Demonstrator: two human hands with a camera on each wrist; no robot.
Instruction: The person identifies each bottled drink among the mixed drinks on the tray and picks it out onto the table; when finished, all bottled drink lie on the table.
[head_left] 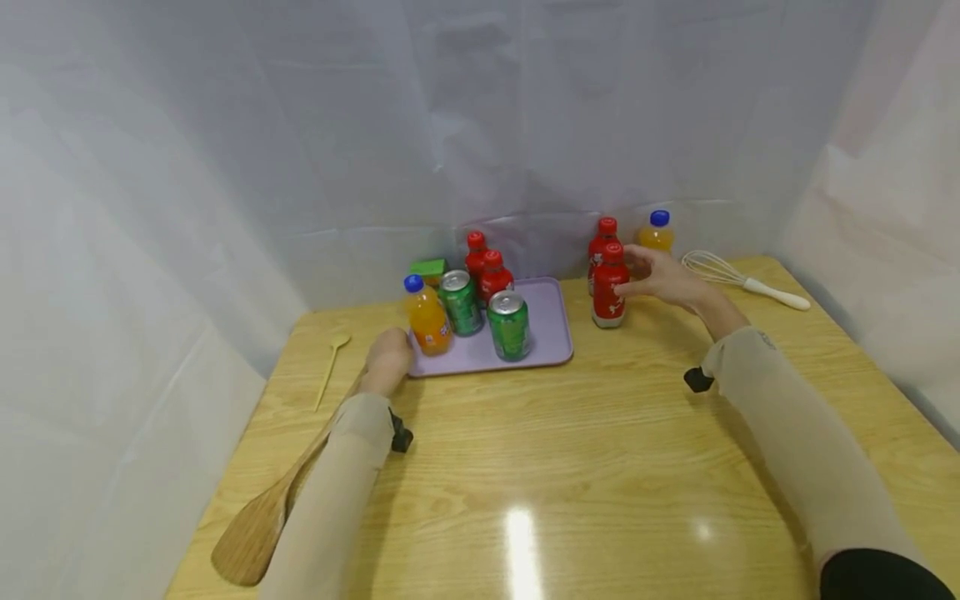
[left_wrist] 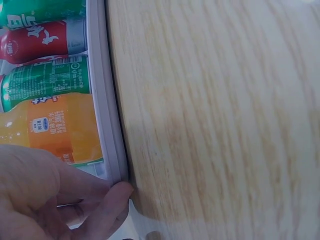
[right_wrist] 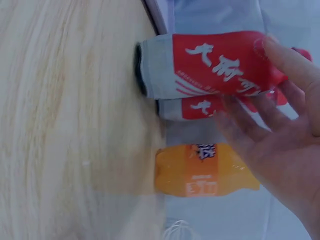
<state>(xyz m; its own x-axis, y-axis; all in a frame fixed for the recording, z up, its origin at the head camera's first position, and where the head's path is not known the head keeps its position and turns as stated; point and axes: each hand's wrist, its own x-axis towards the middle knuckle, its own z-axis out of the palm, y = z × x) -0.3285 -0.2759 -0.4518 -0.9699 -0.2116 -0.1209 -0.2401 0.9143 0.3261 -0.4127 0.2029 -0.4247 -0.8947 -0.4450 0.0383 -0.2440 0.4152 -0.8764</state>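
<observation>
Right hand [head_left: 663,279], fingers loosely open, touches front red plastic bottle [head_left: 609,287] with white Chinese lettering, on wooden table [head_left: 600,450]. Left hand [head_left: 388,360] pinches lilac tray [head_left: 551,321] rim; 2 green cans [head_left: 508,325] aboard.

White Chinese characters, of which "大" can be read, run along the red bottle [right_wrist: 220,62] touching the right hand's [right_wrist: 280,150] fingers. Labels on the orange bottle [left_wrist: 50,127] and green can [left_wrist: 47,82] beside the left hand [left_wrist: 45,200] are too small to read.
</observation>
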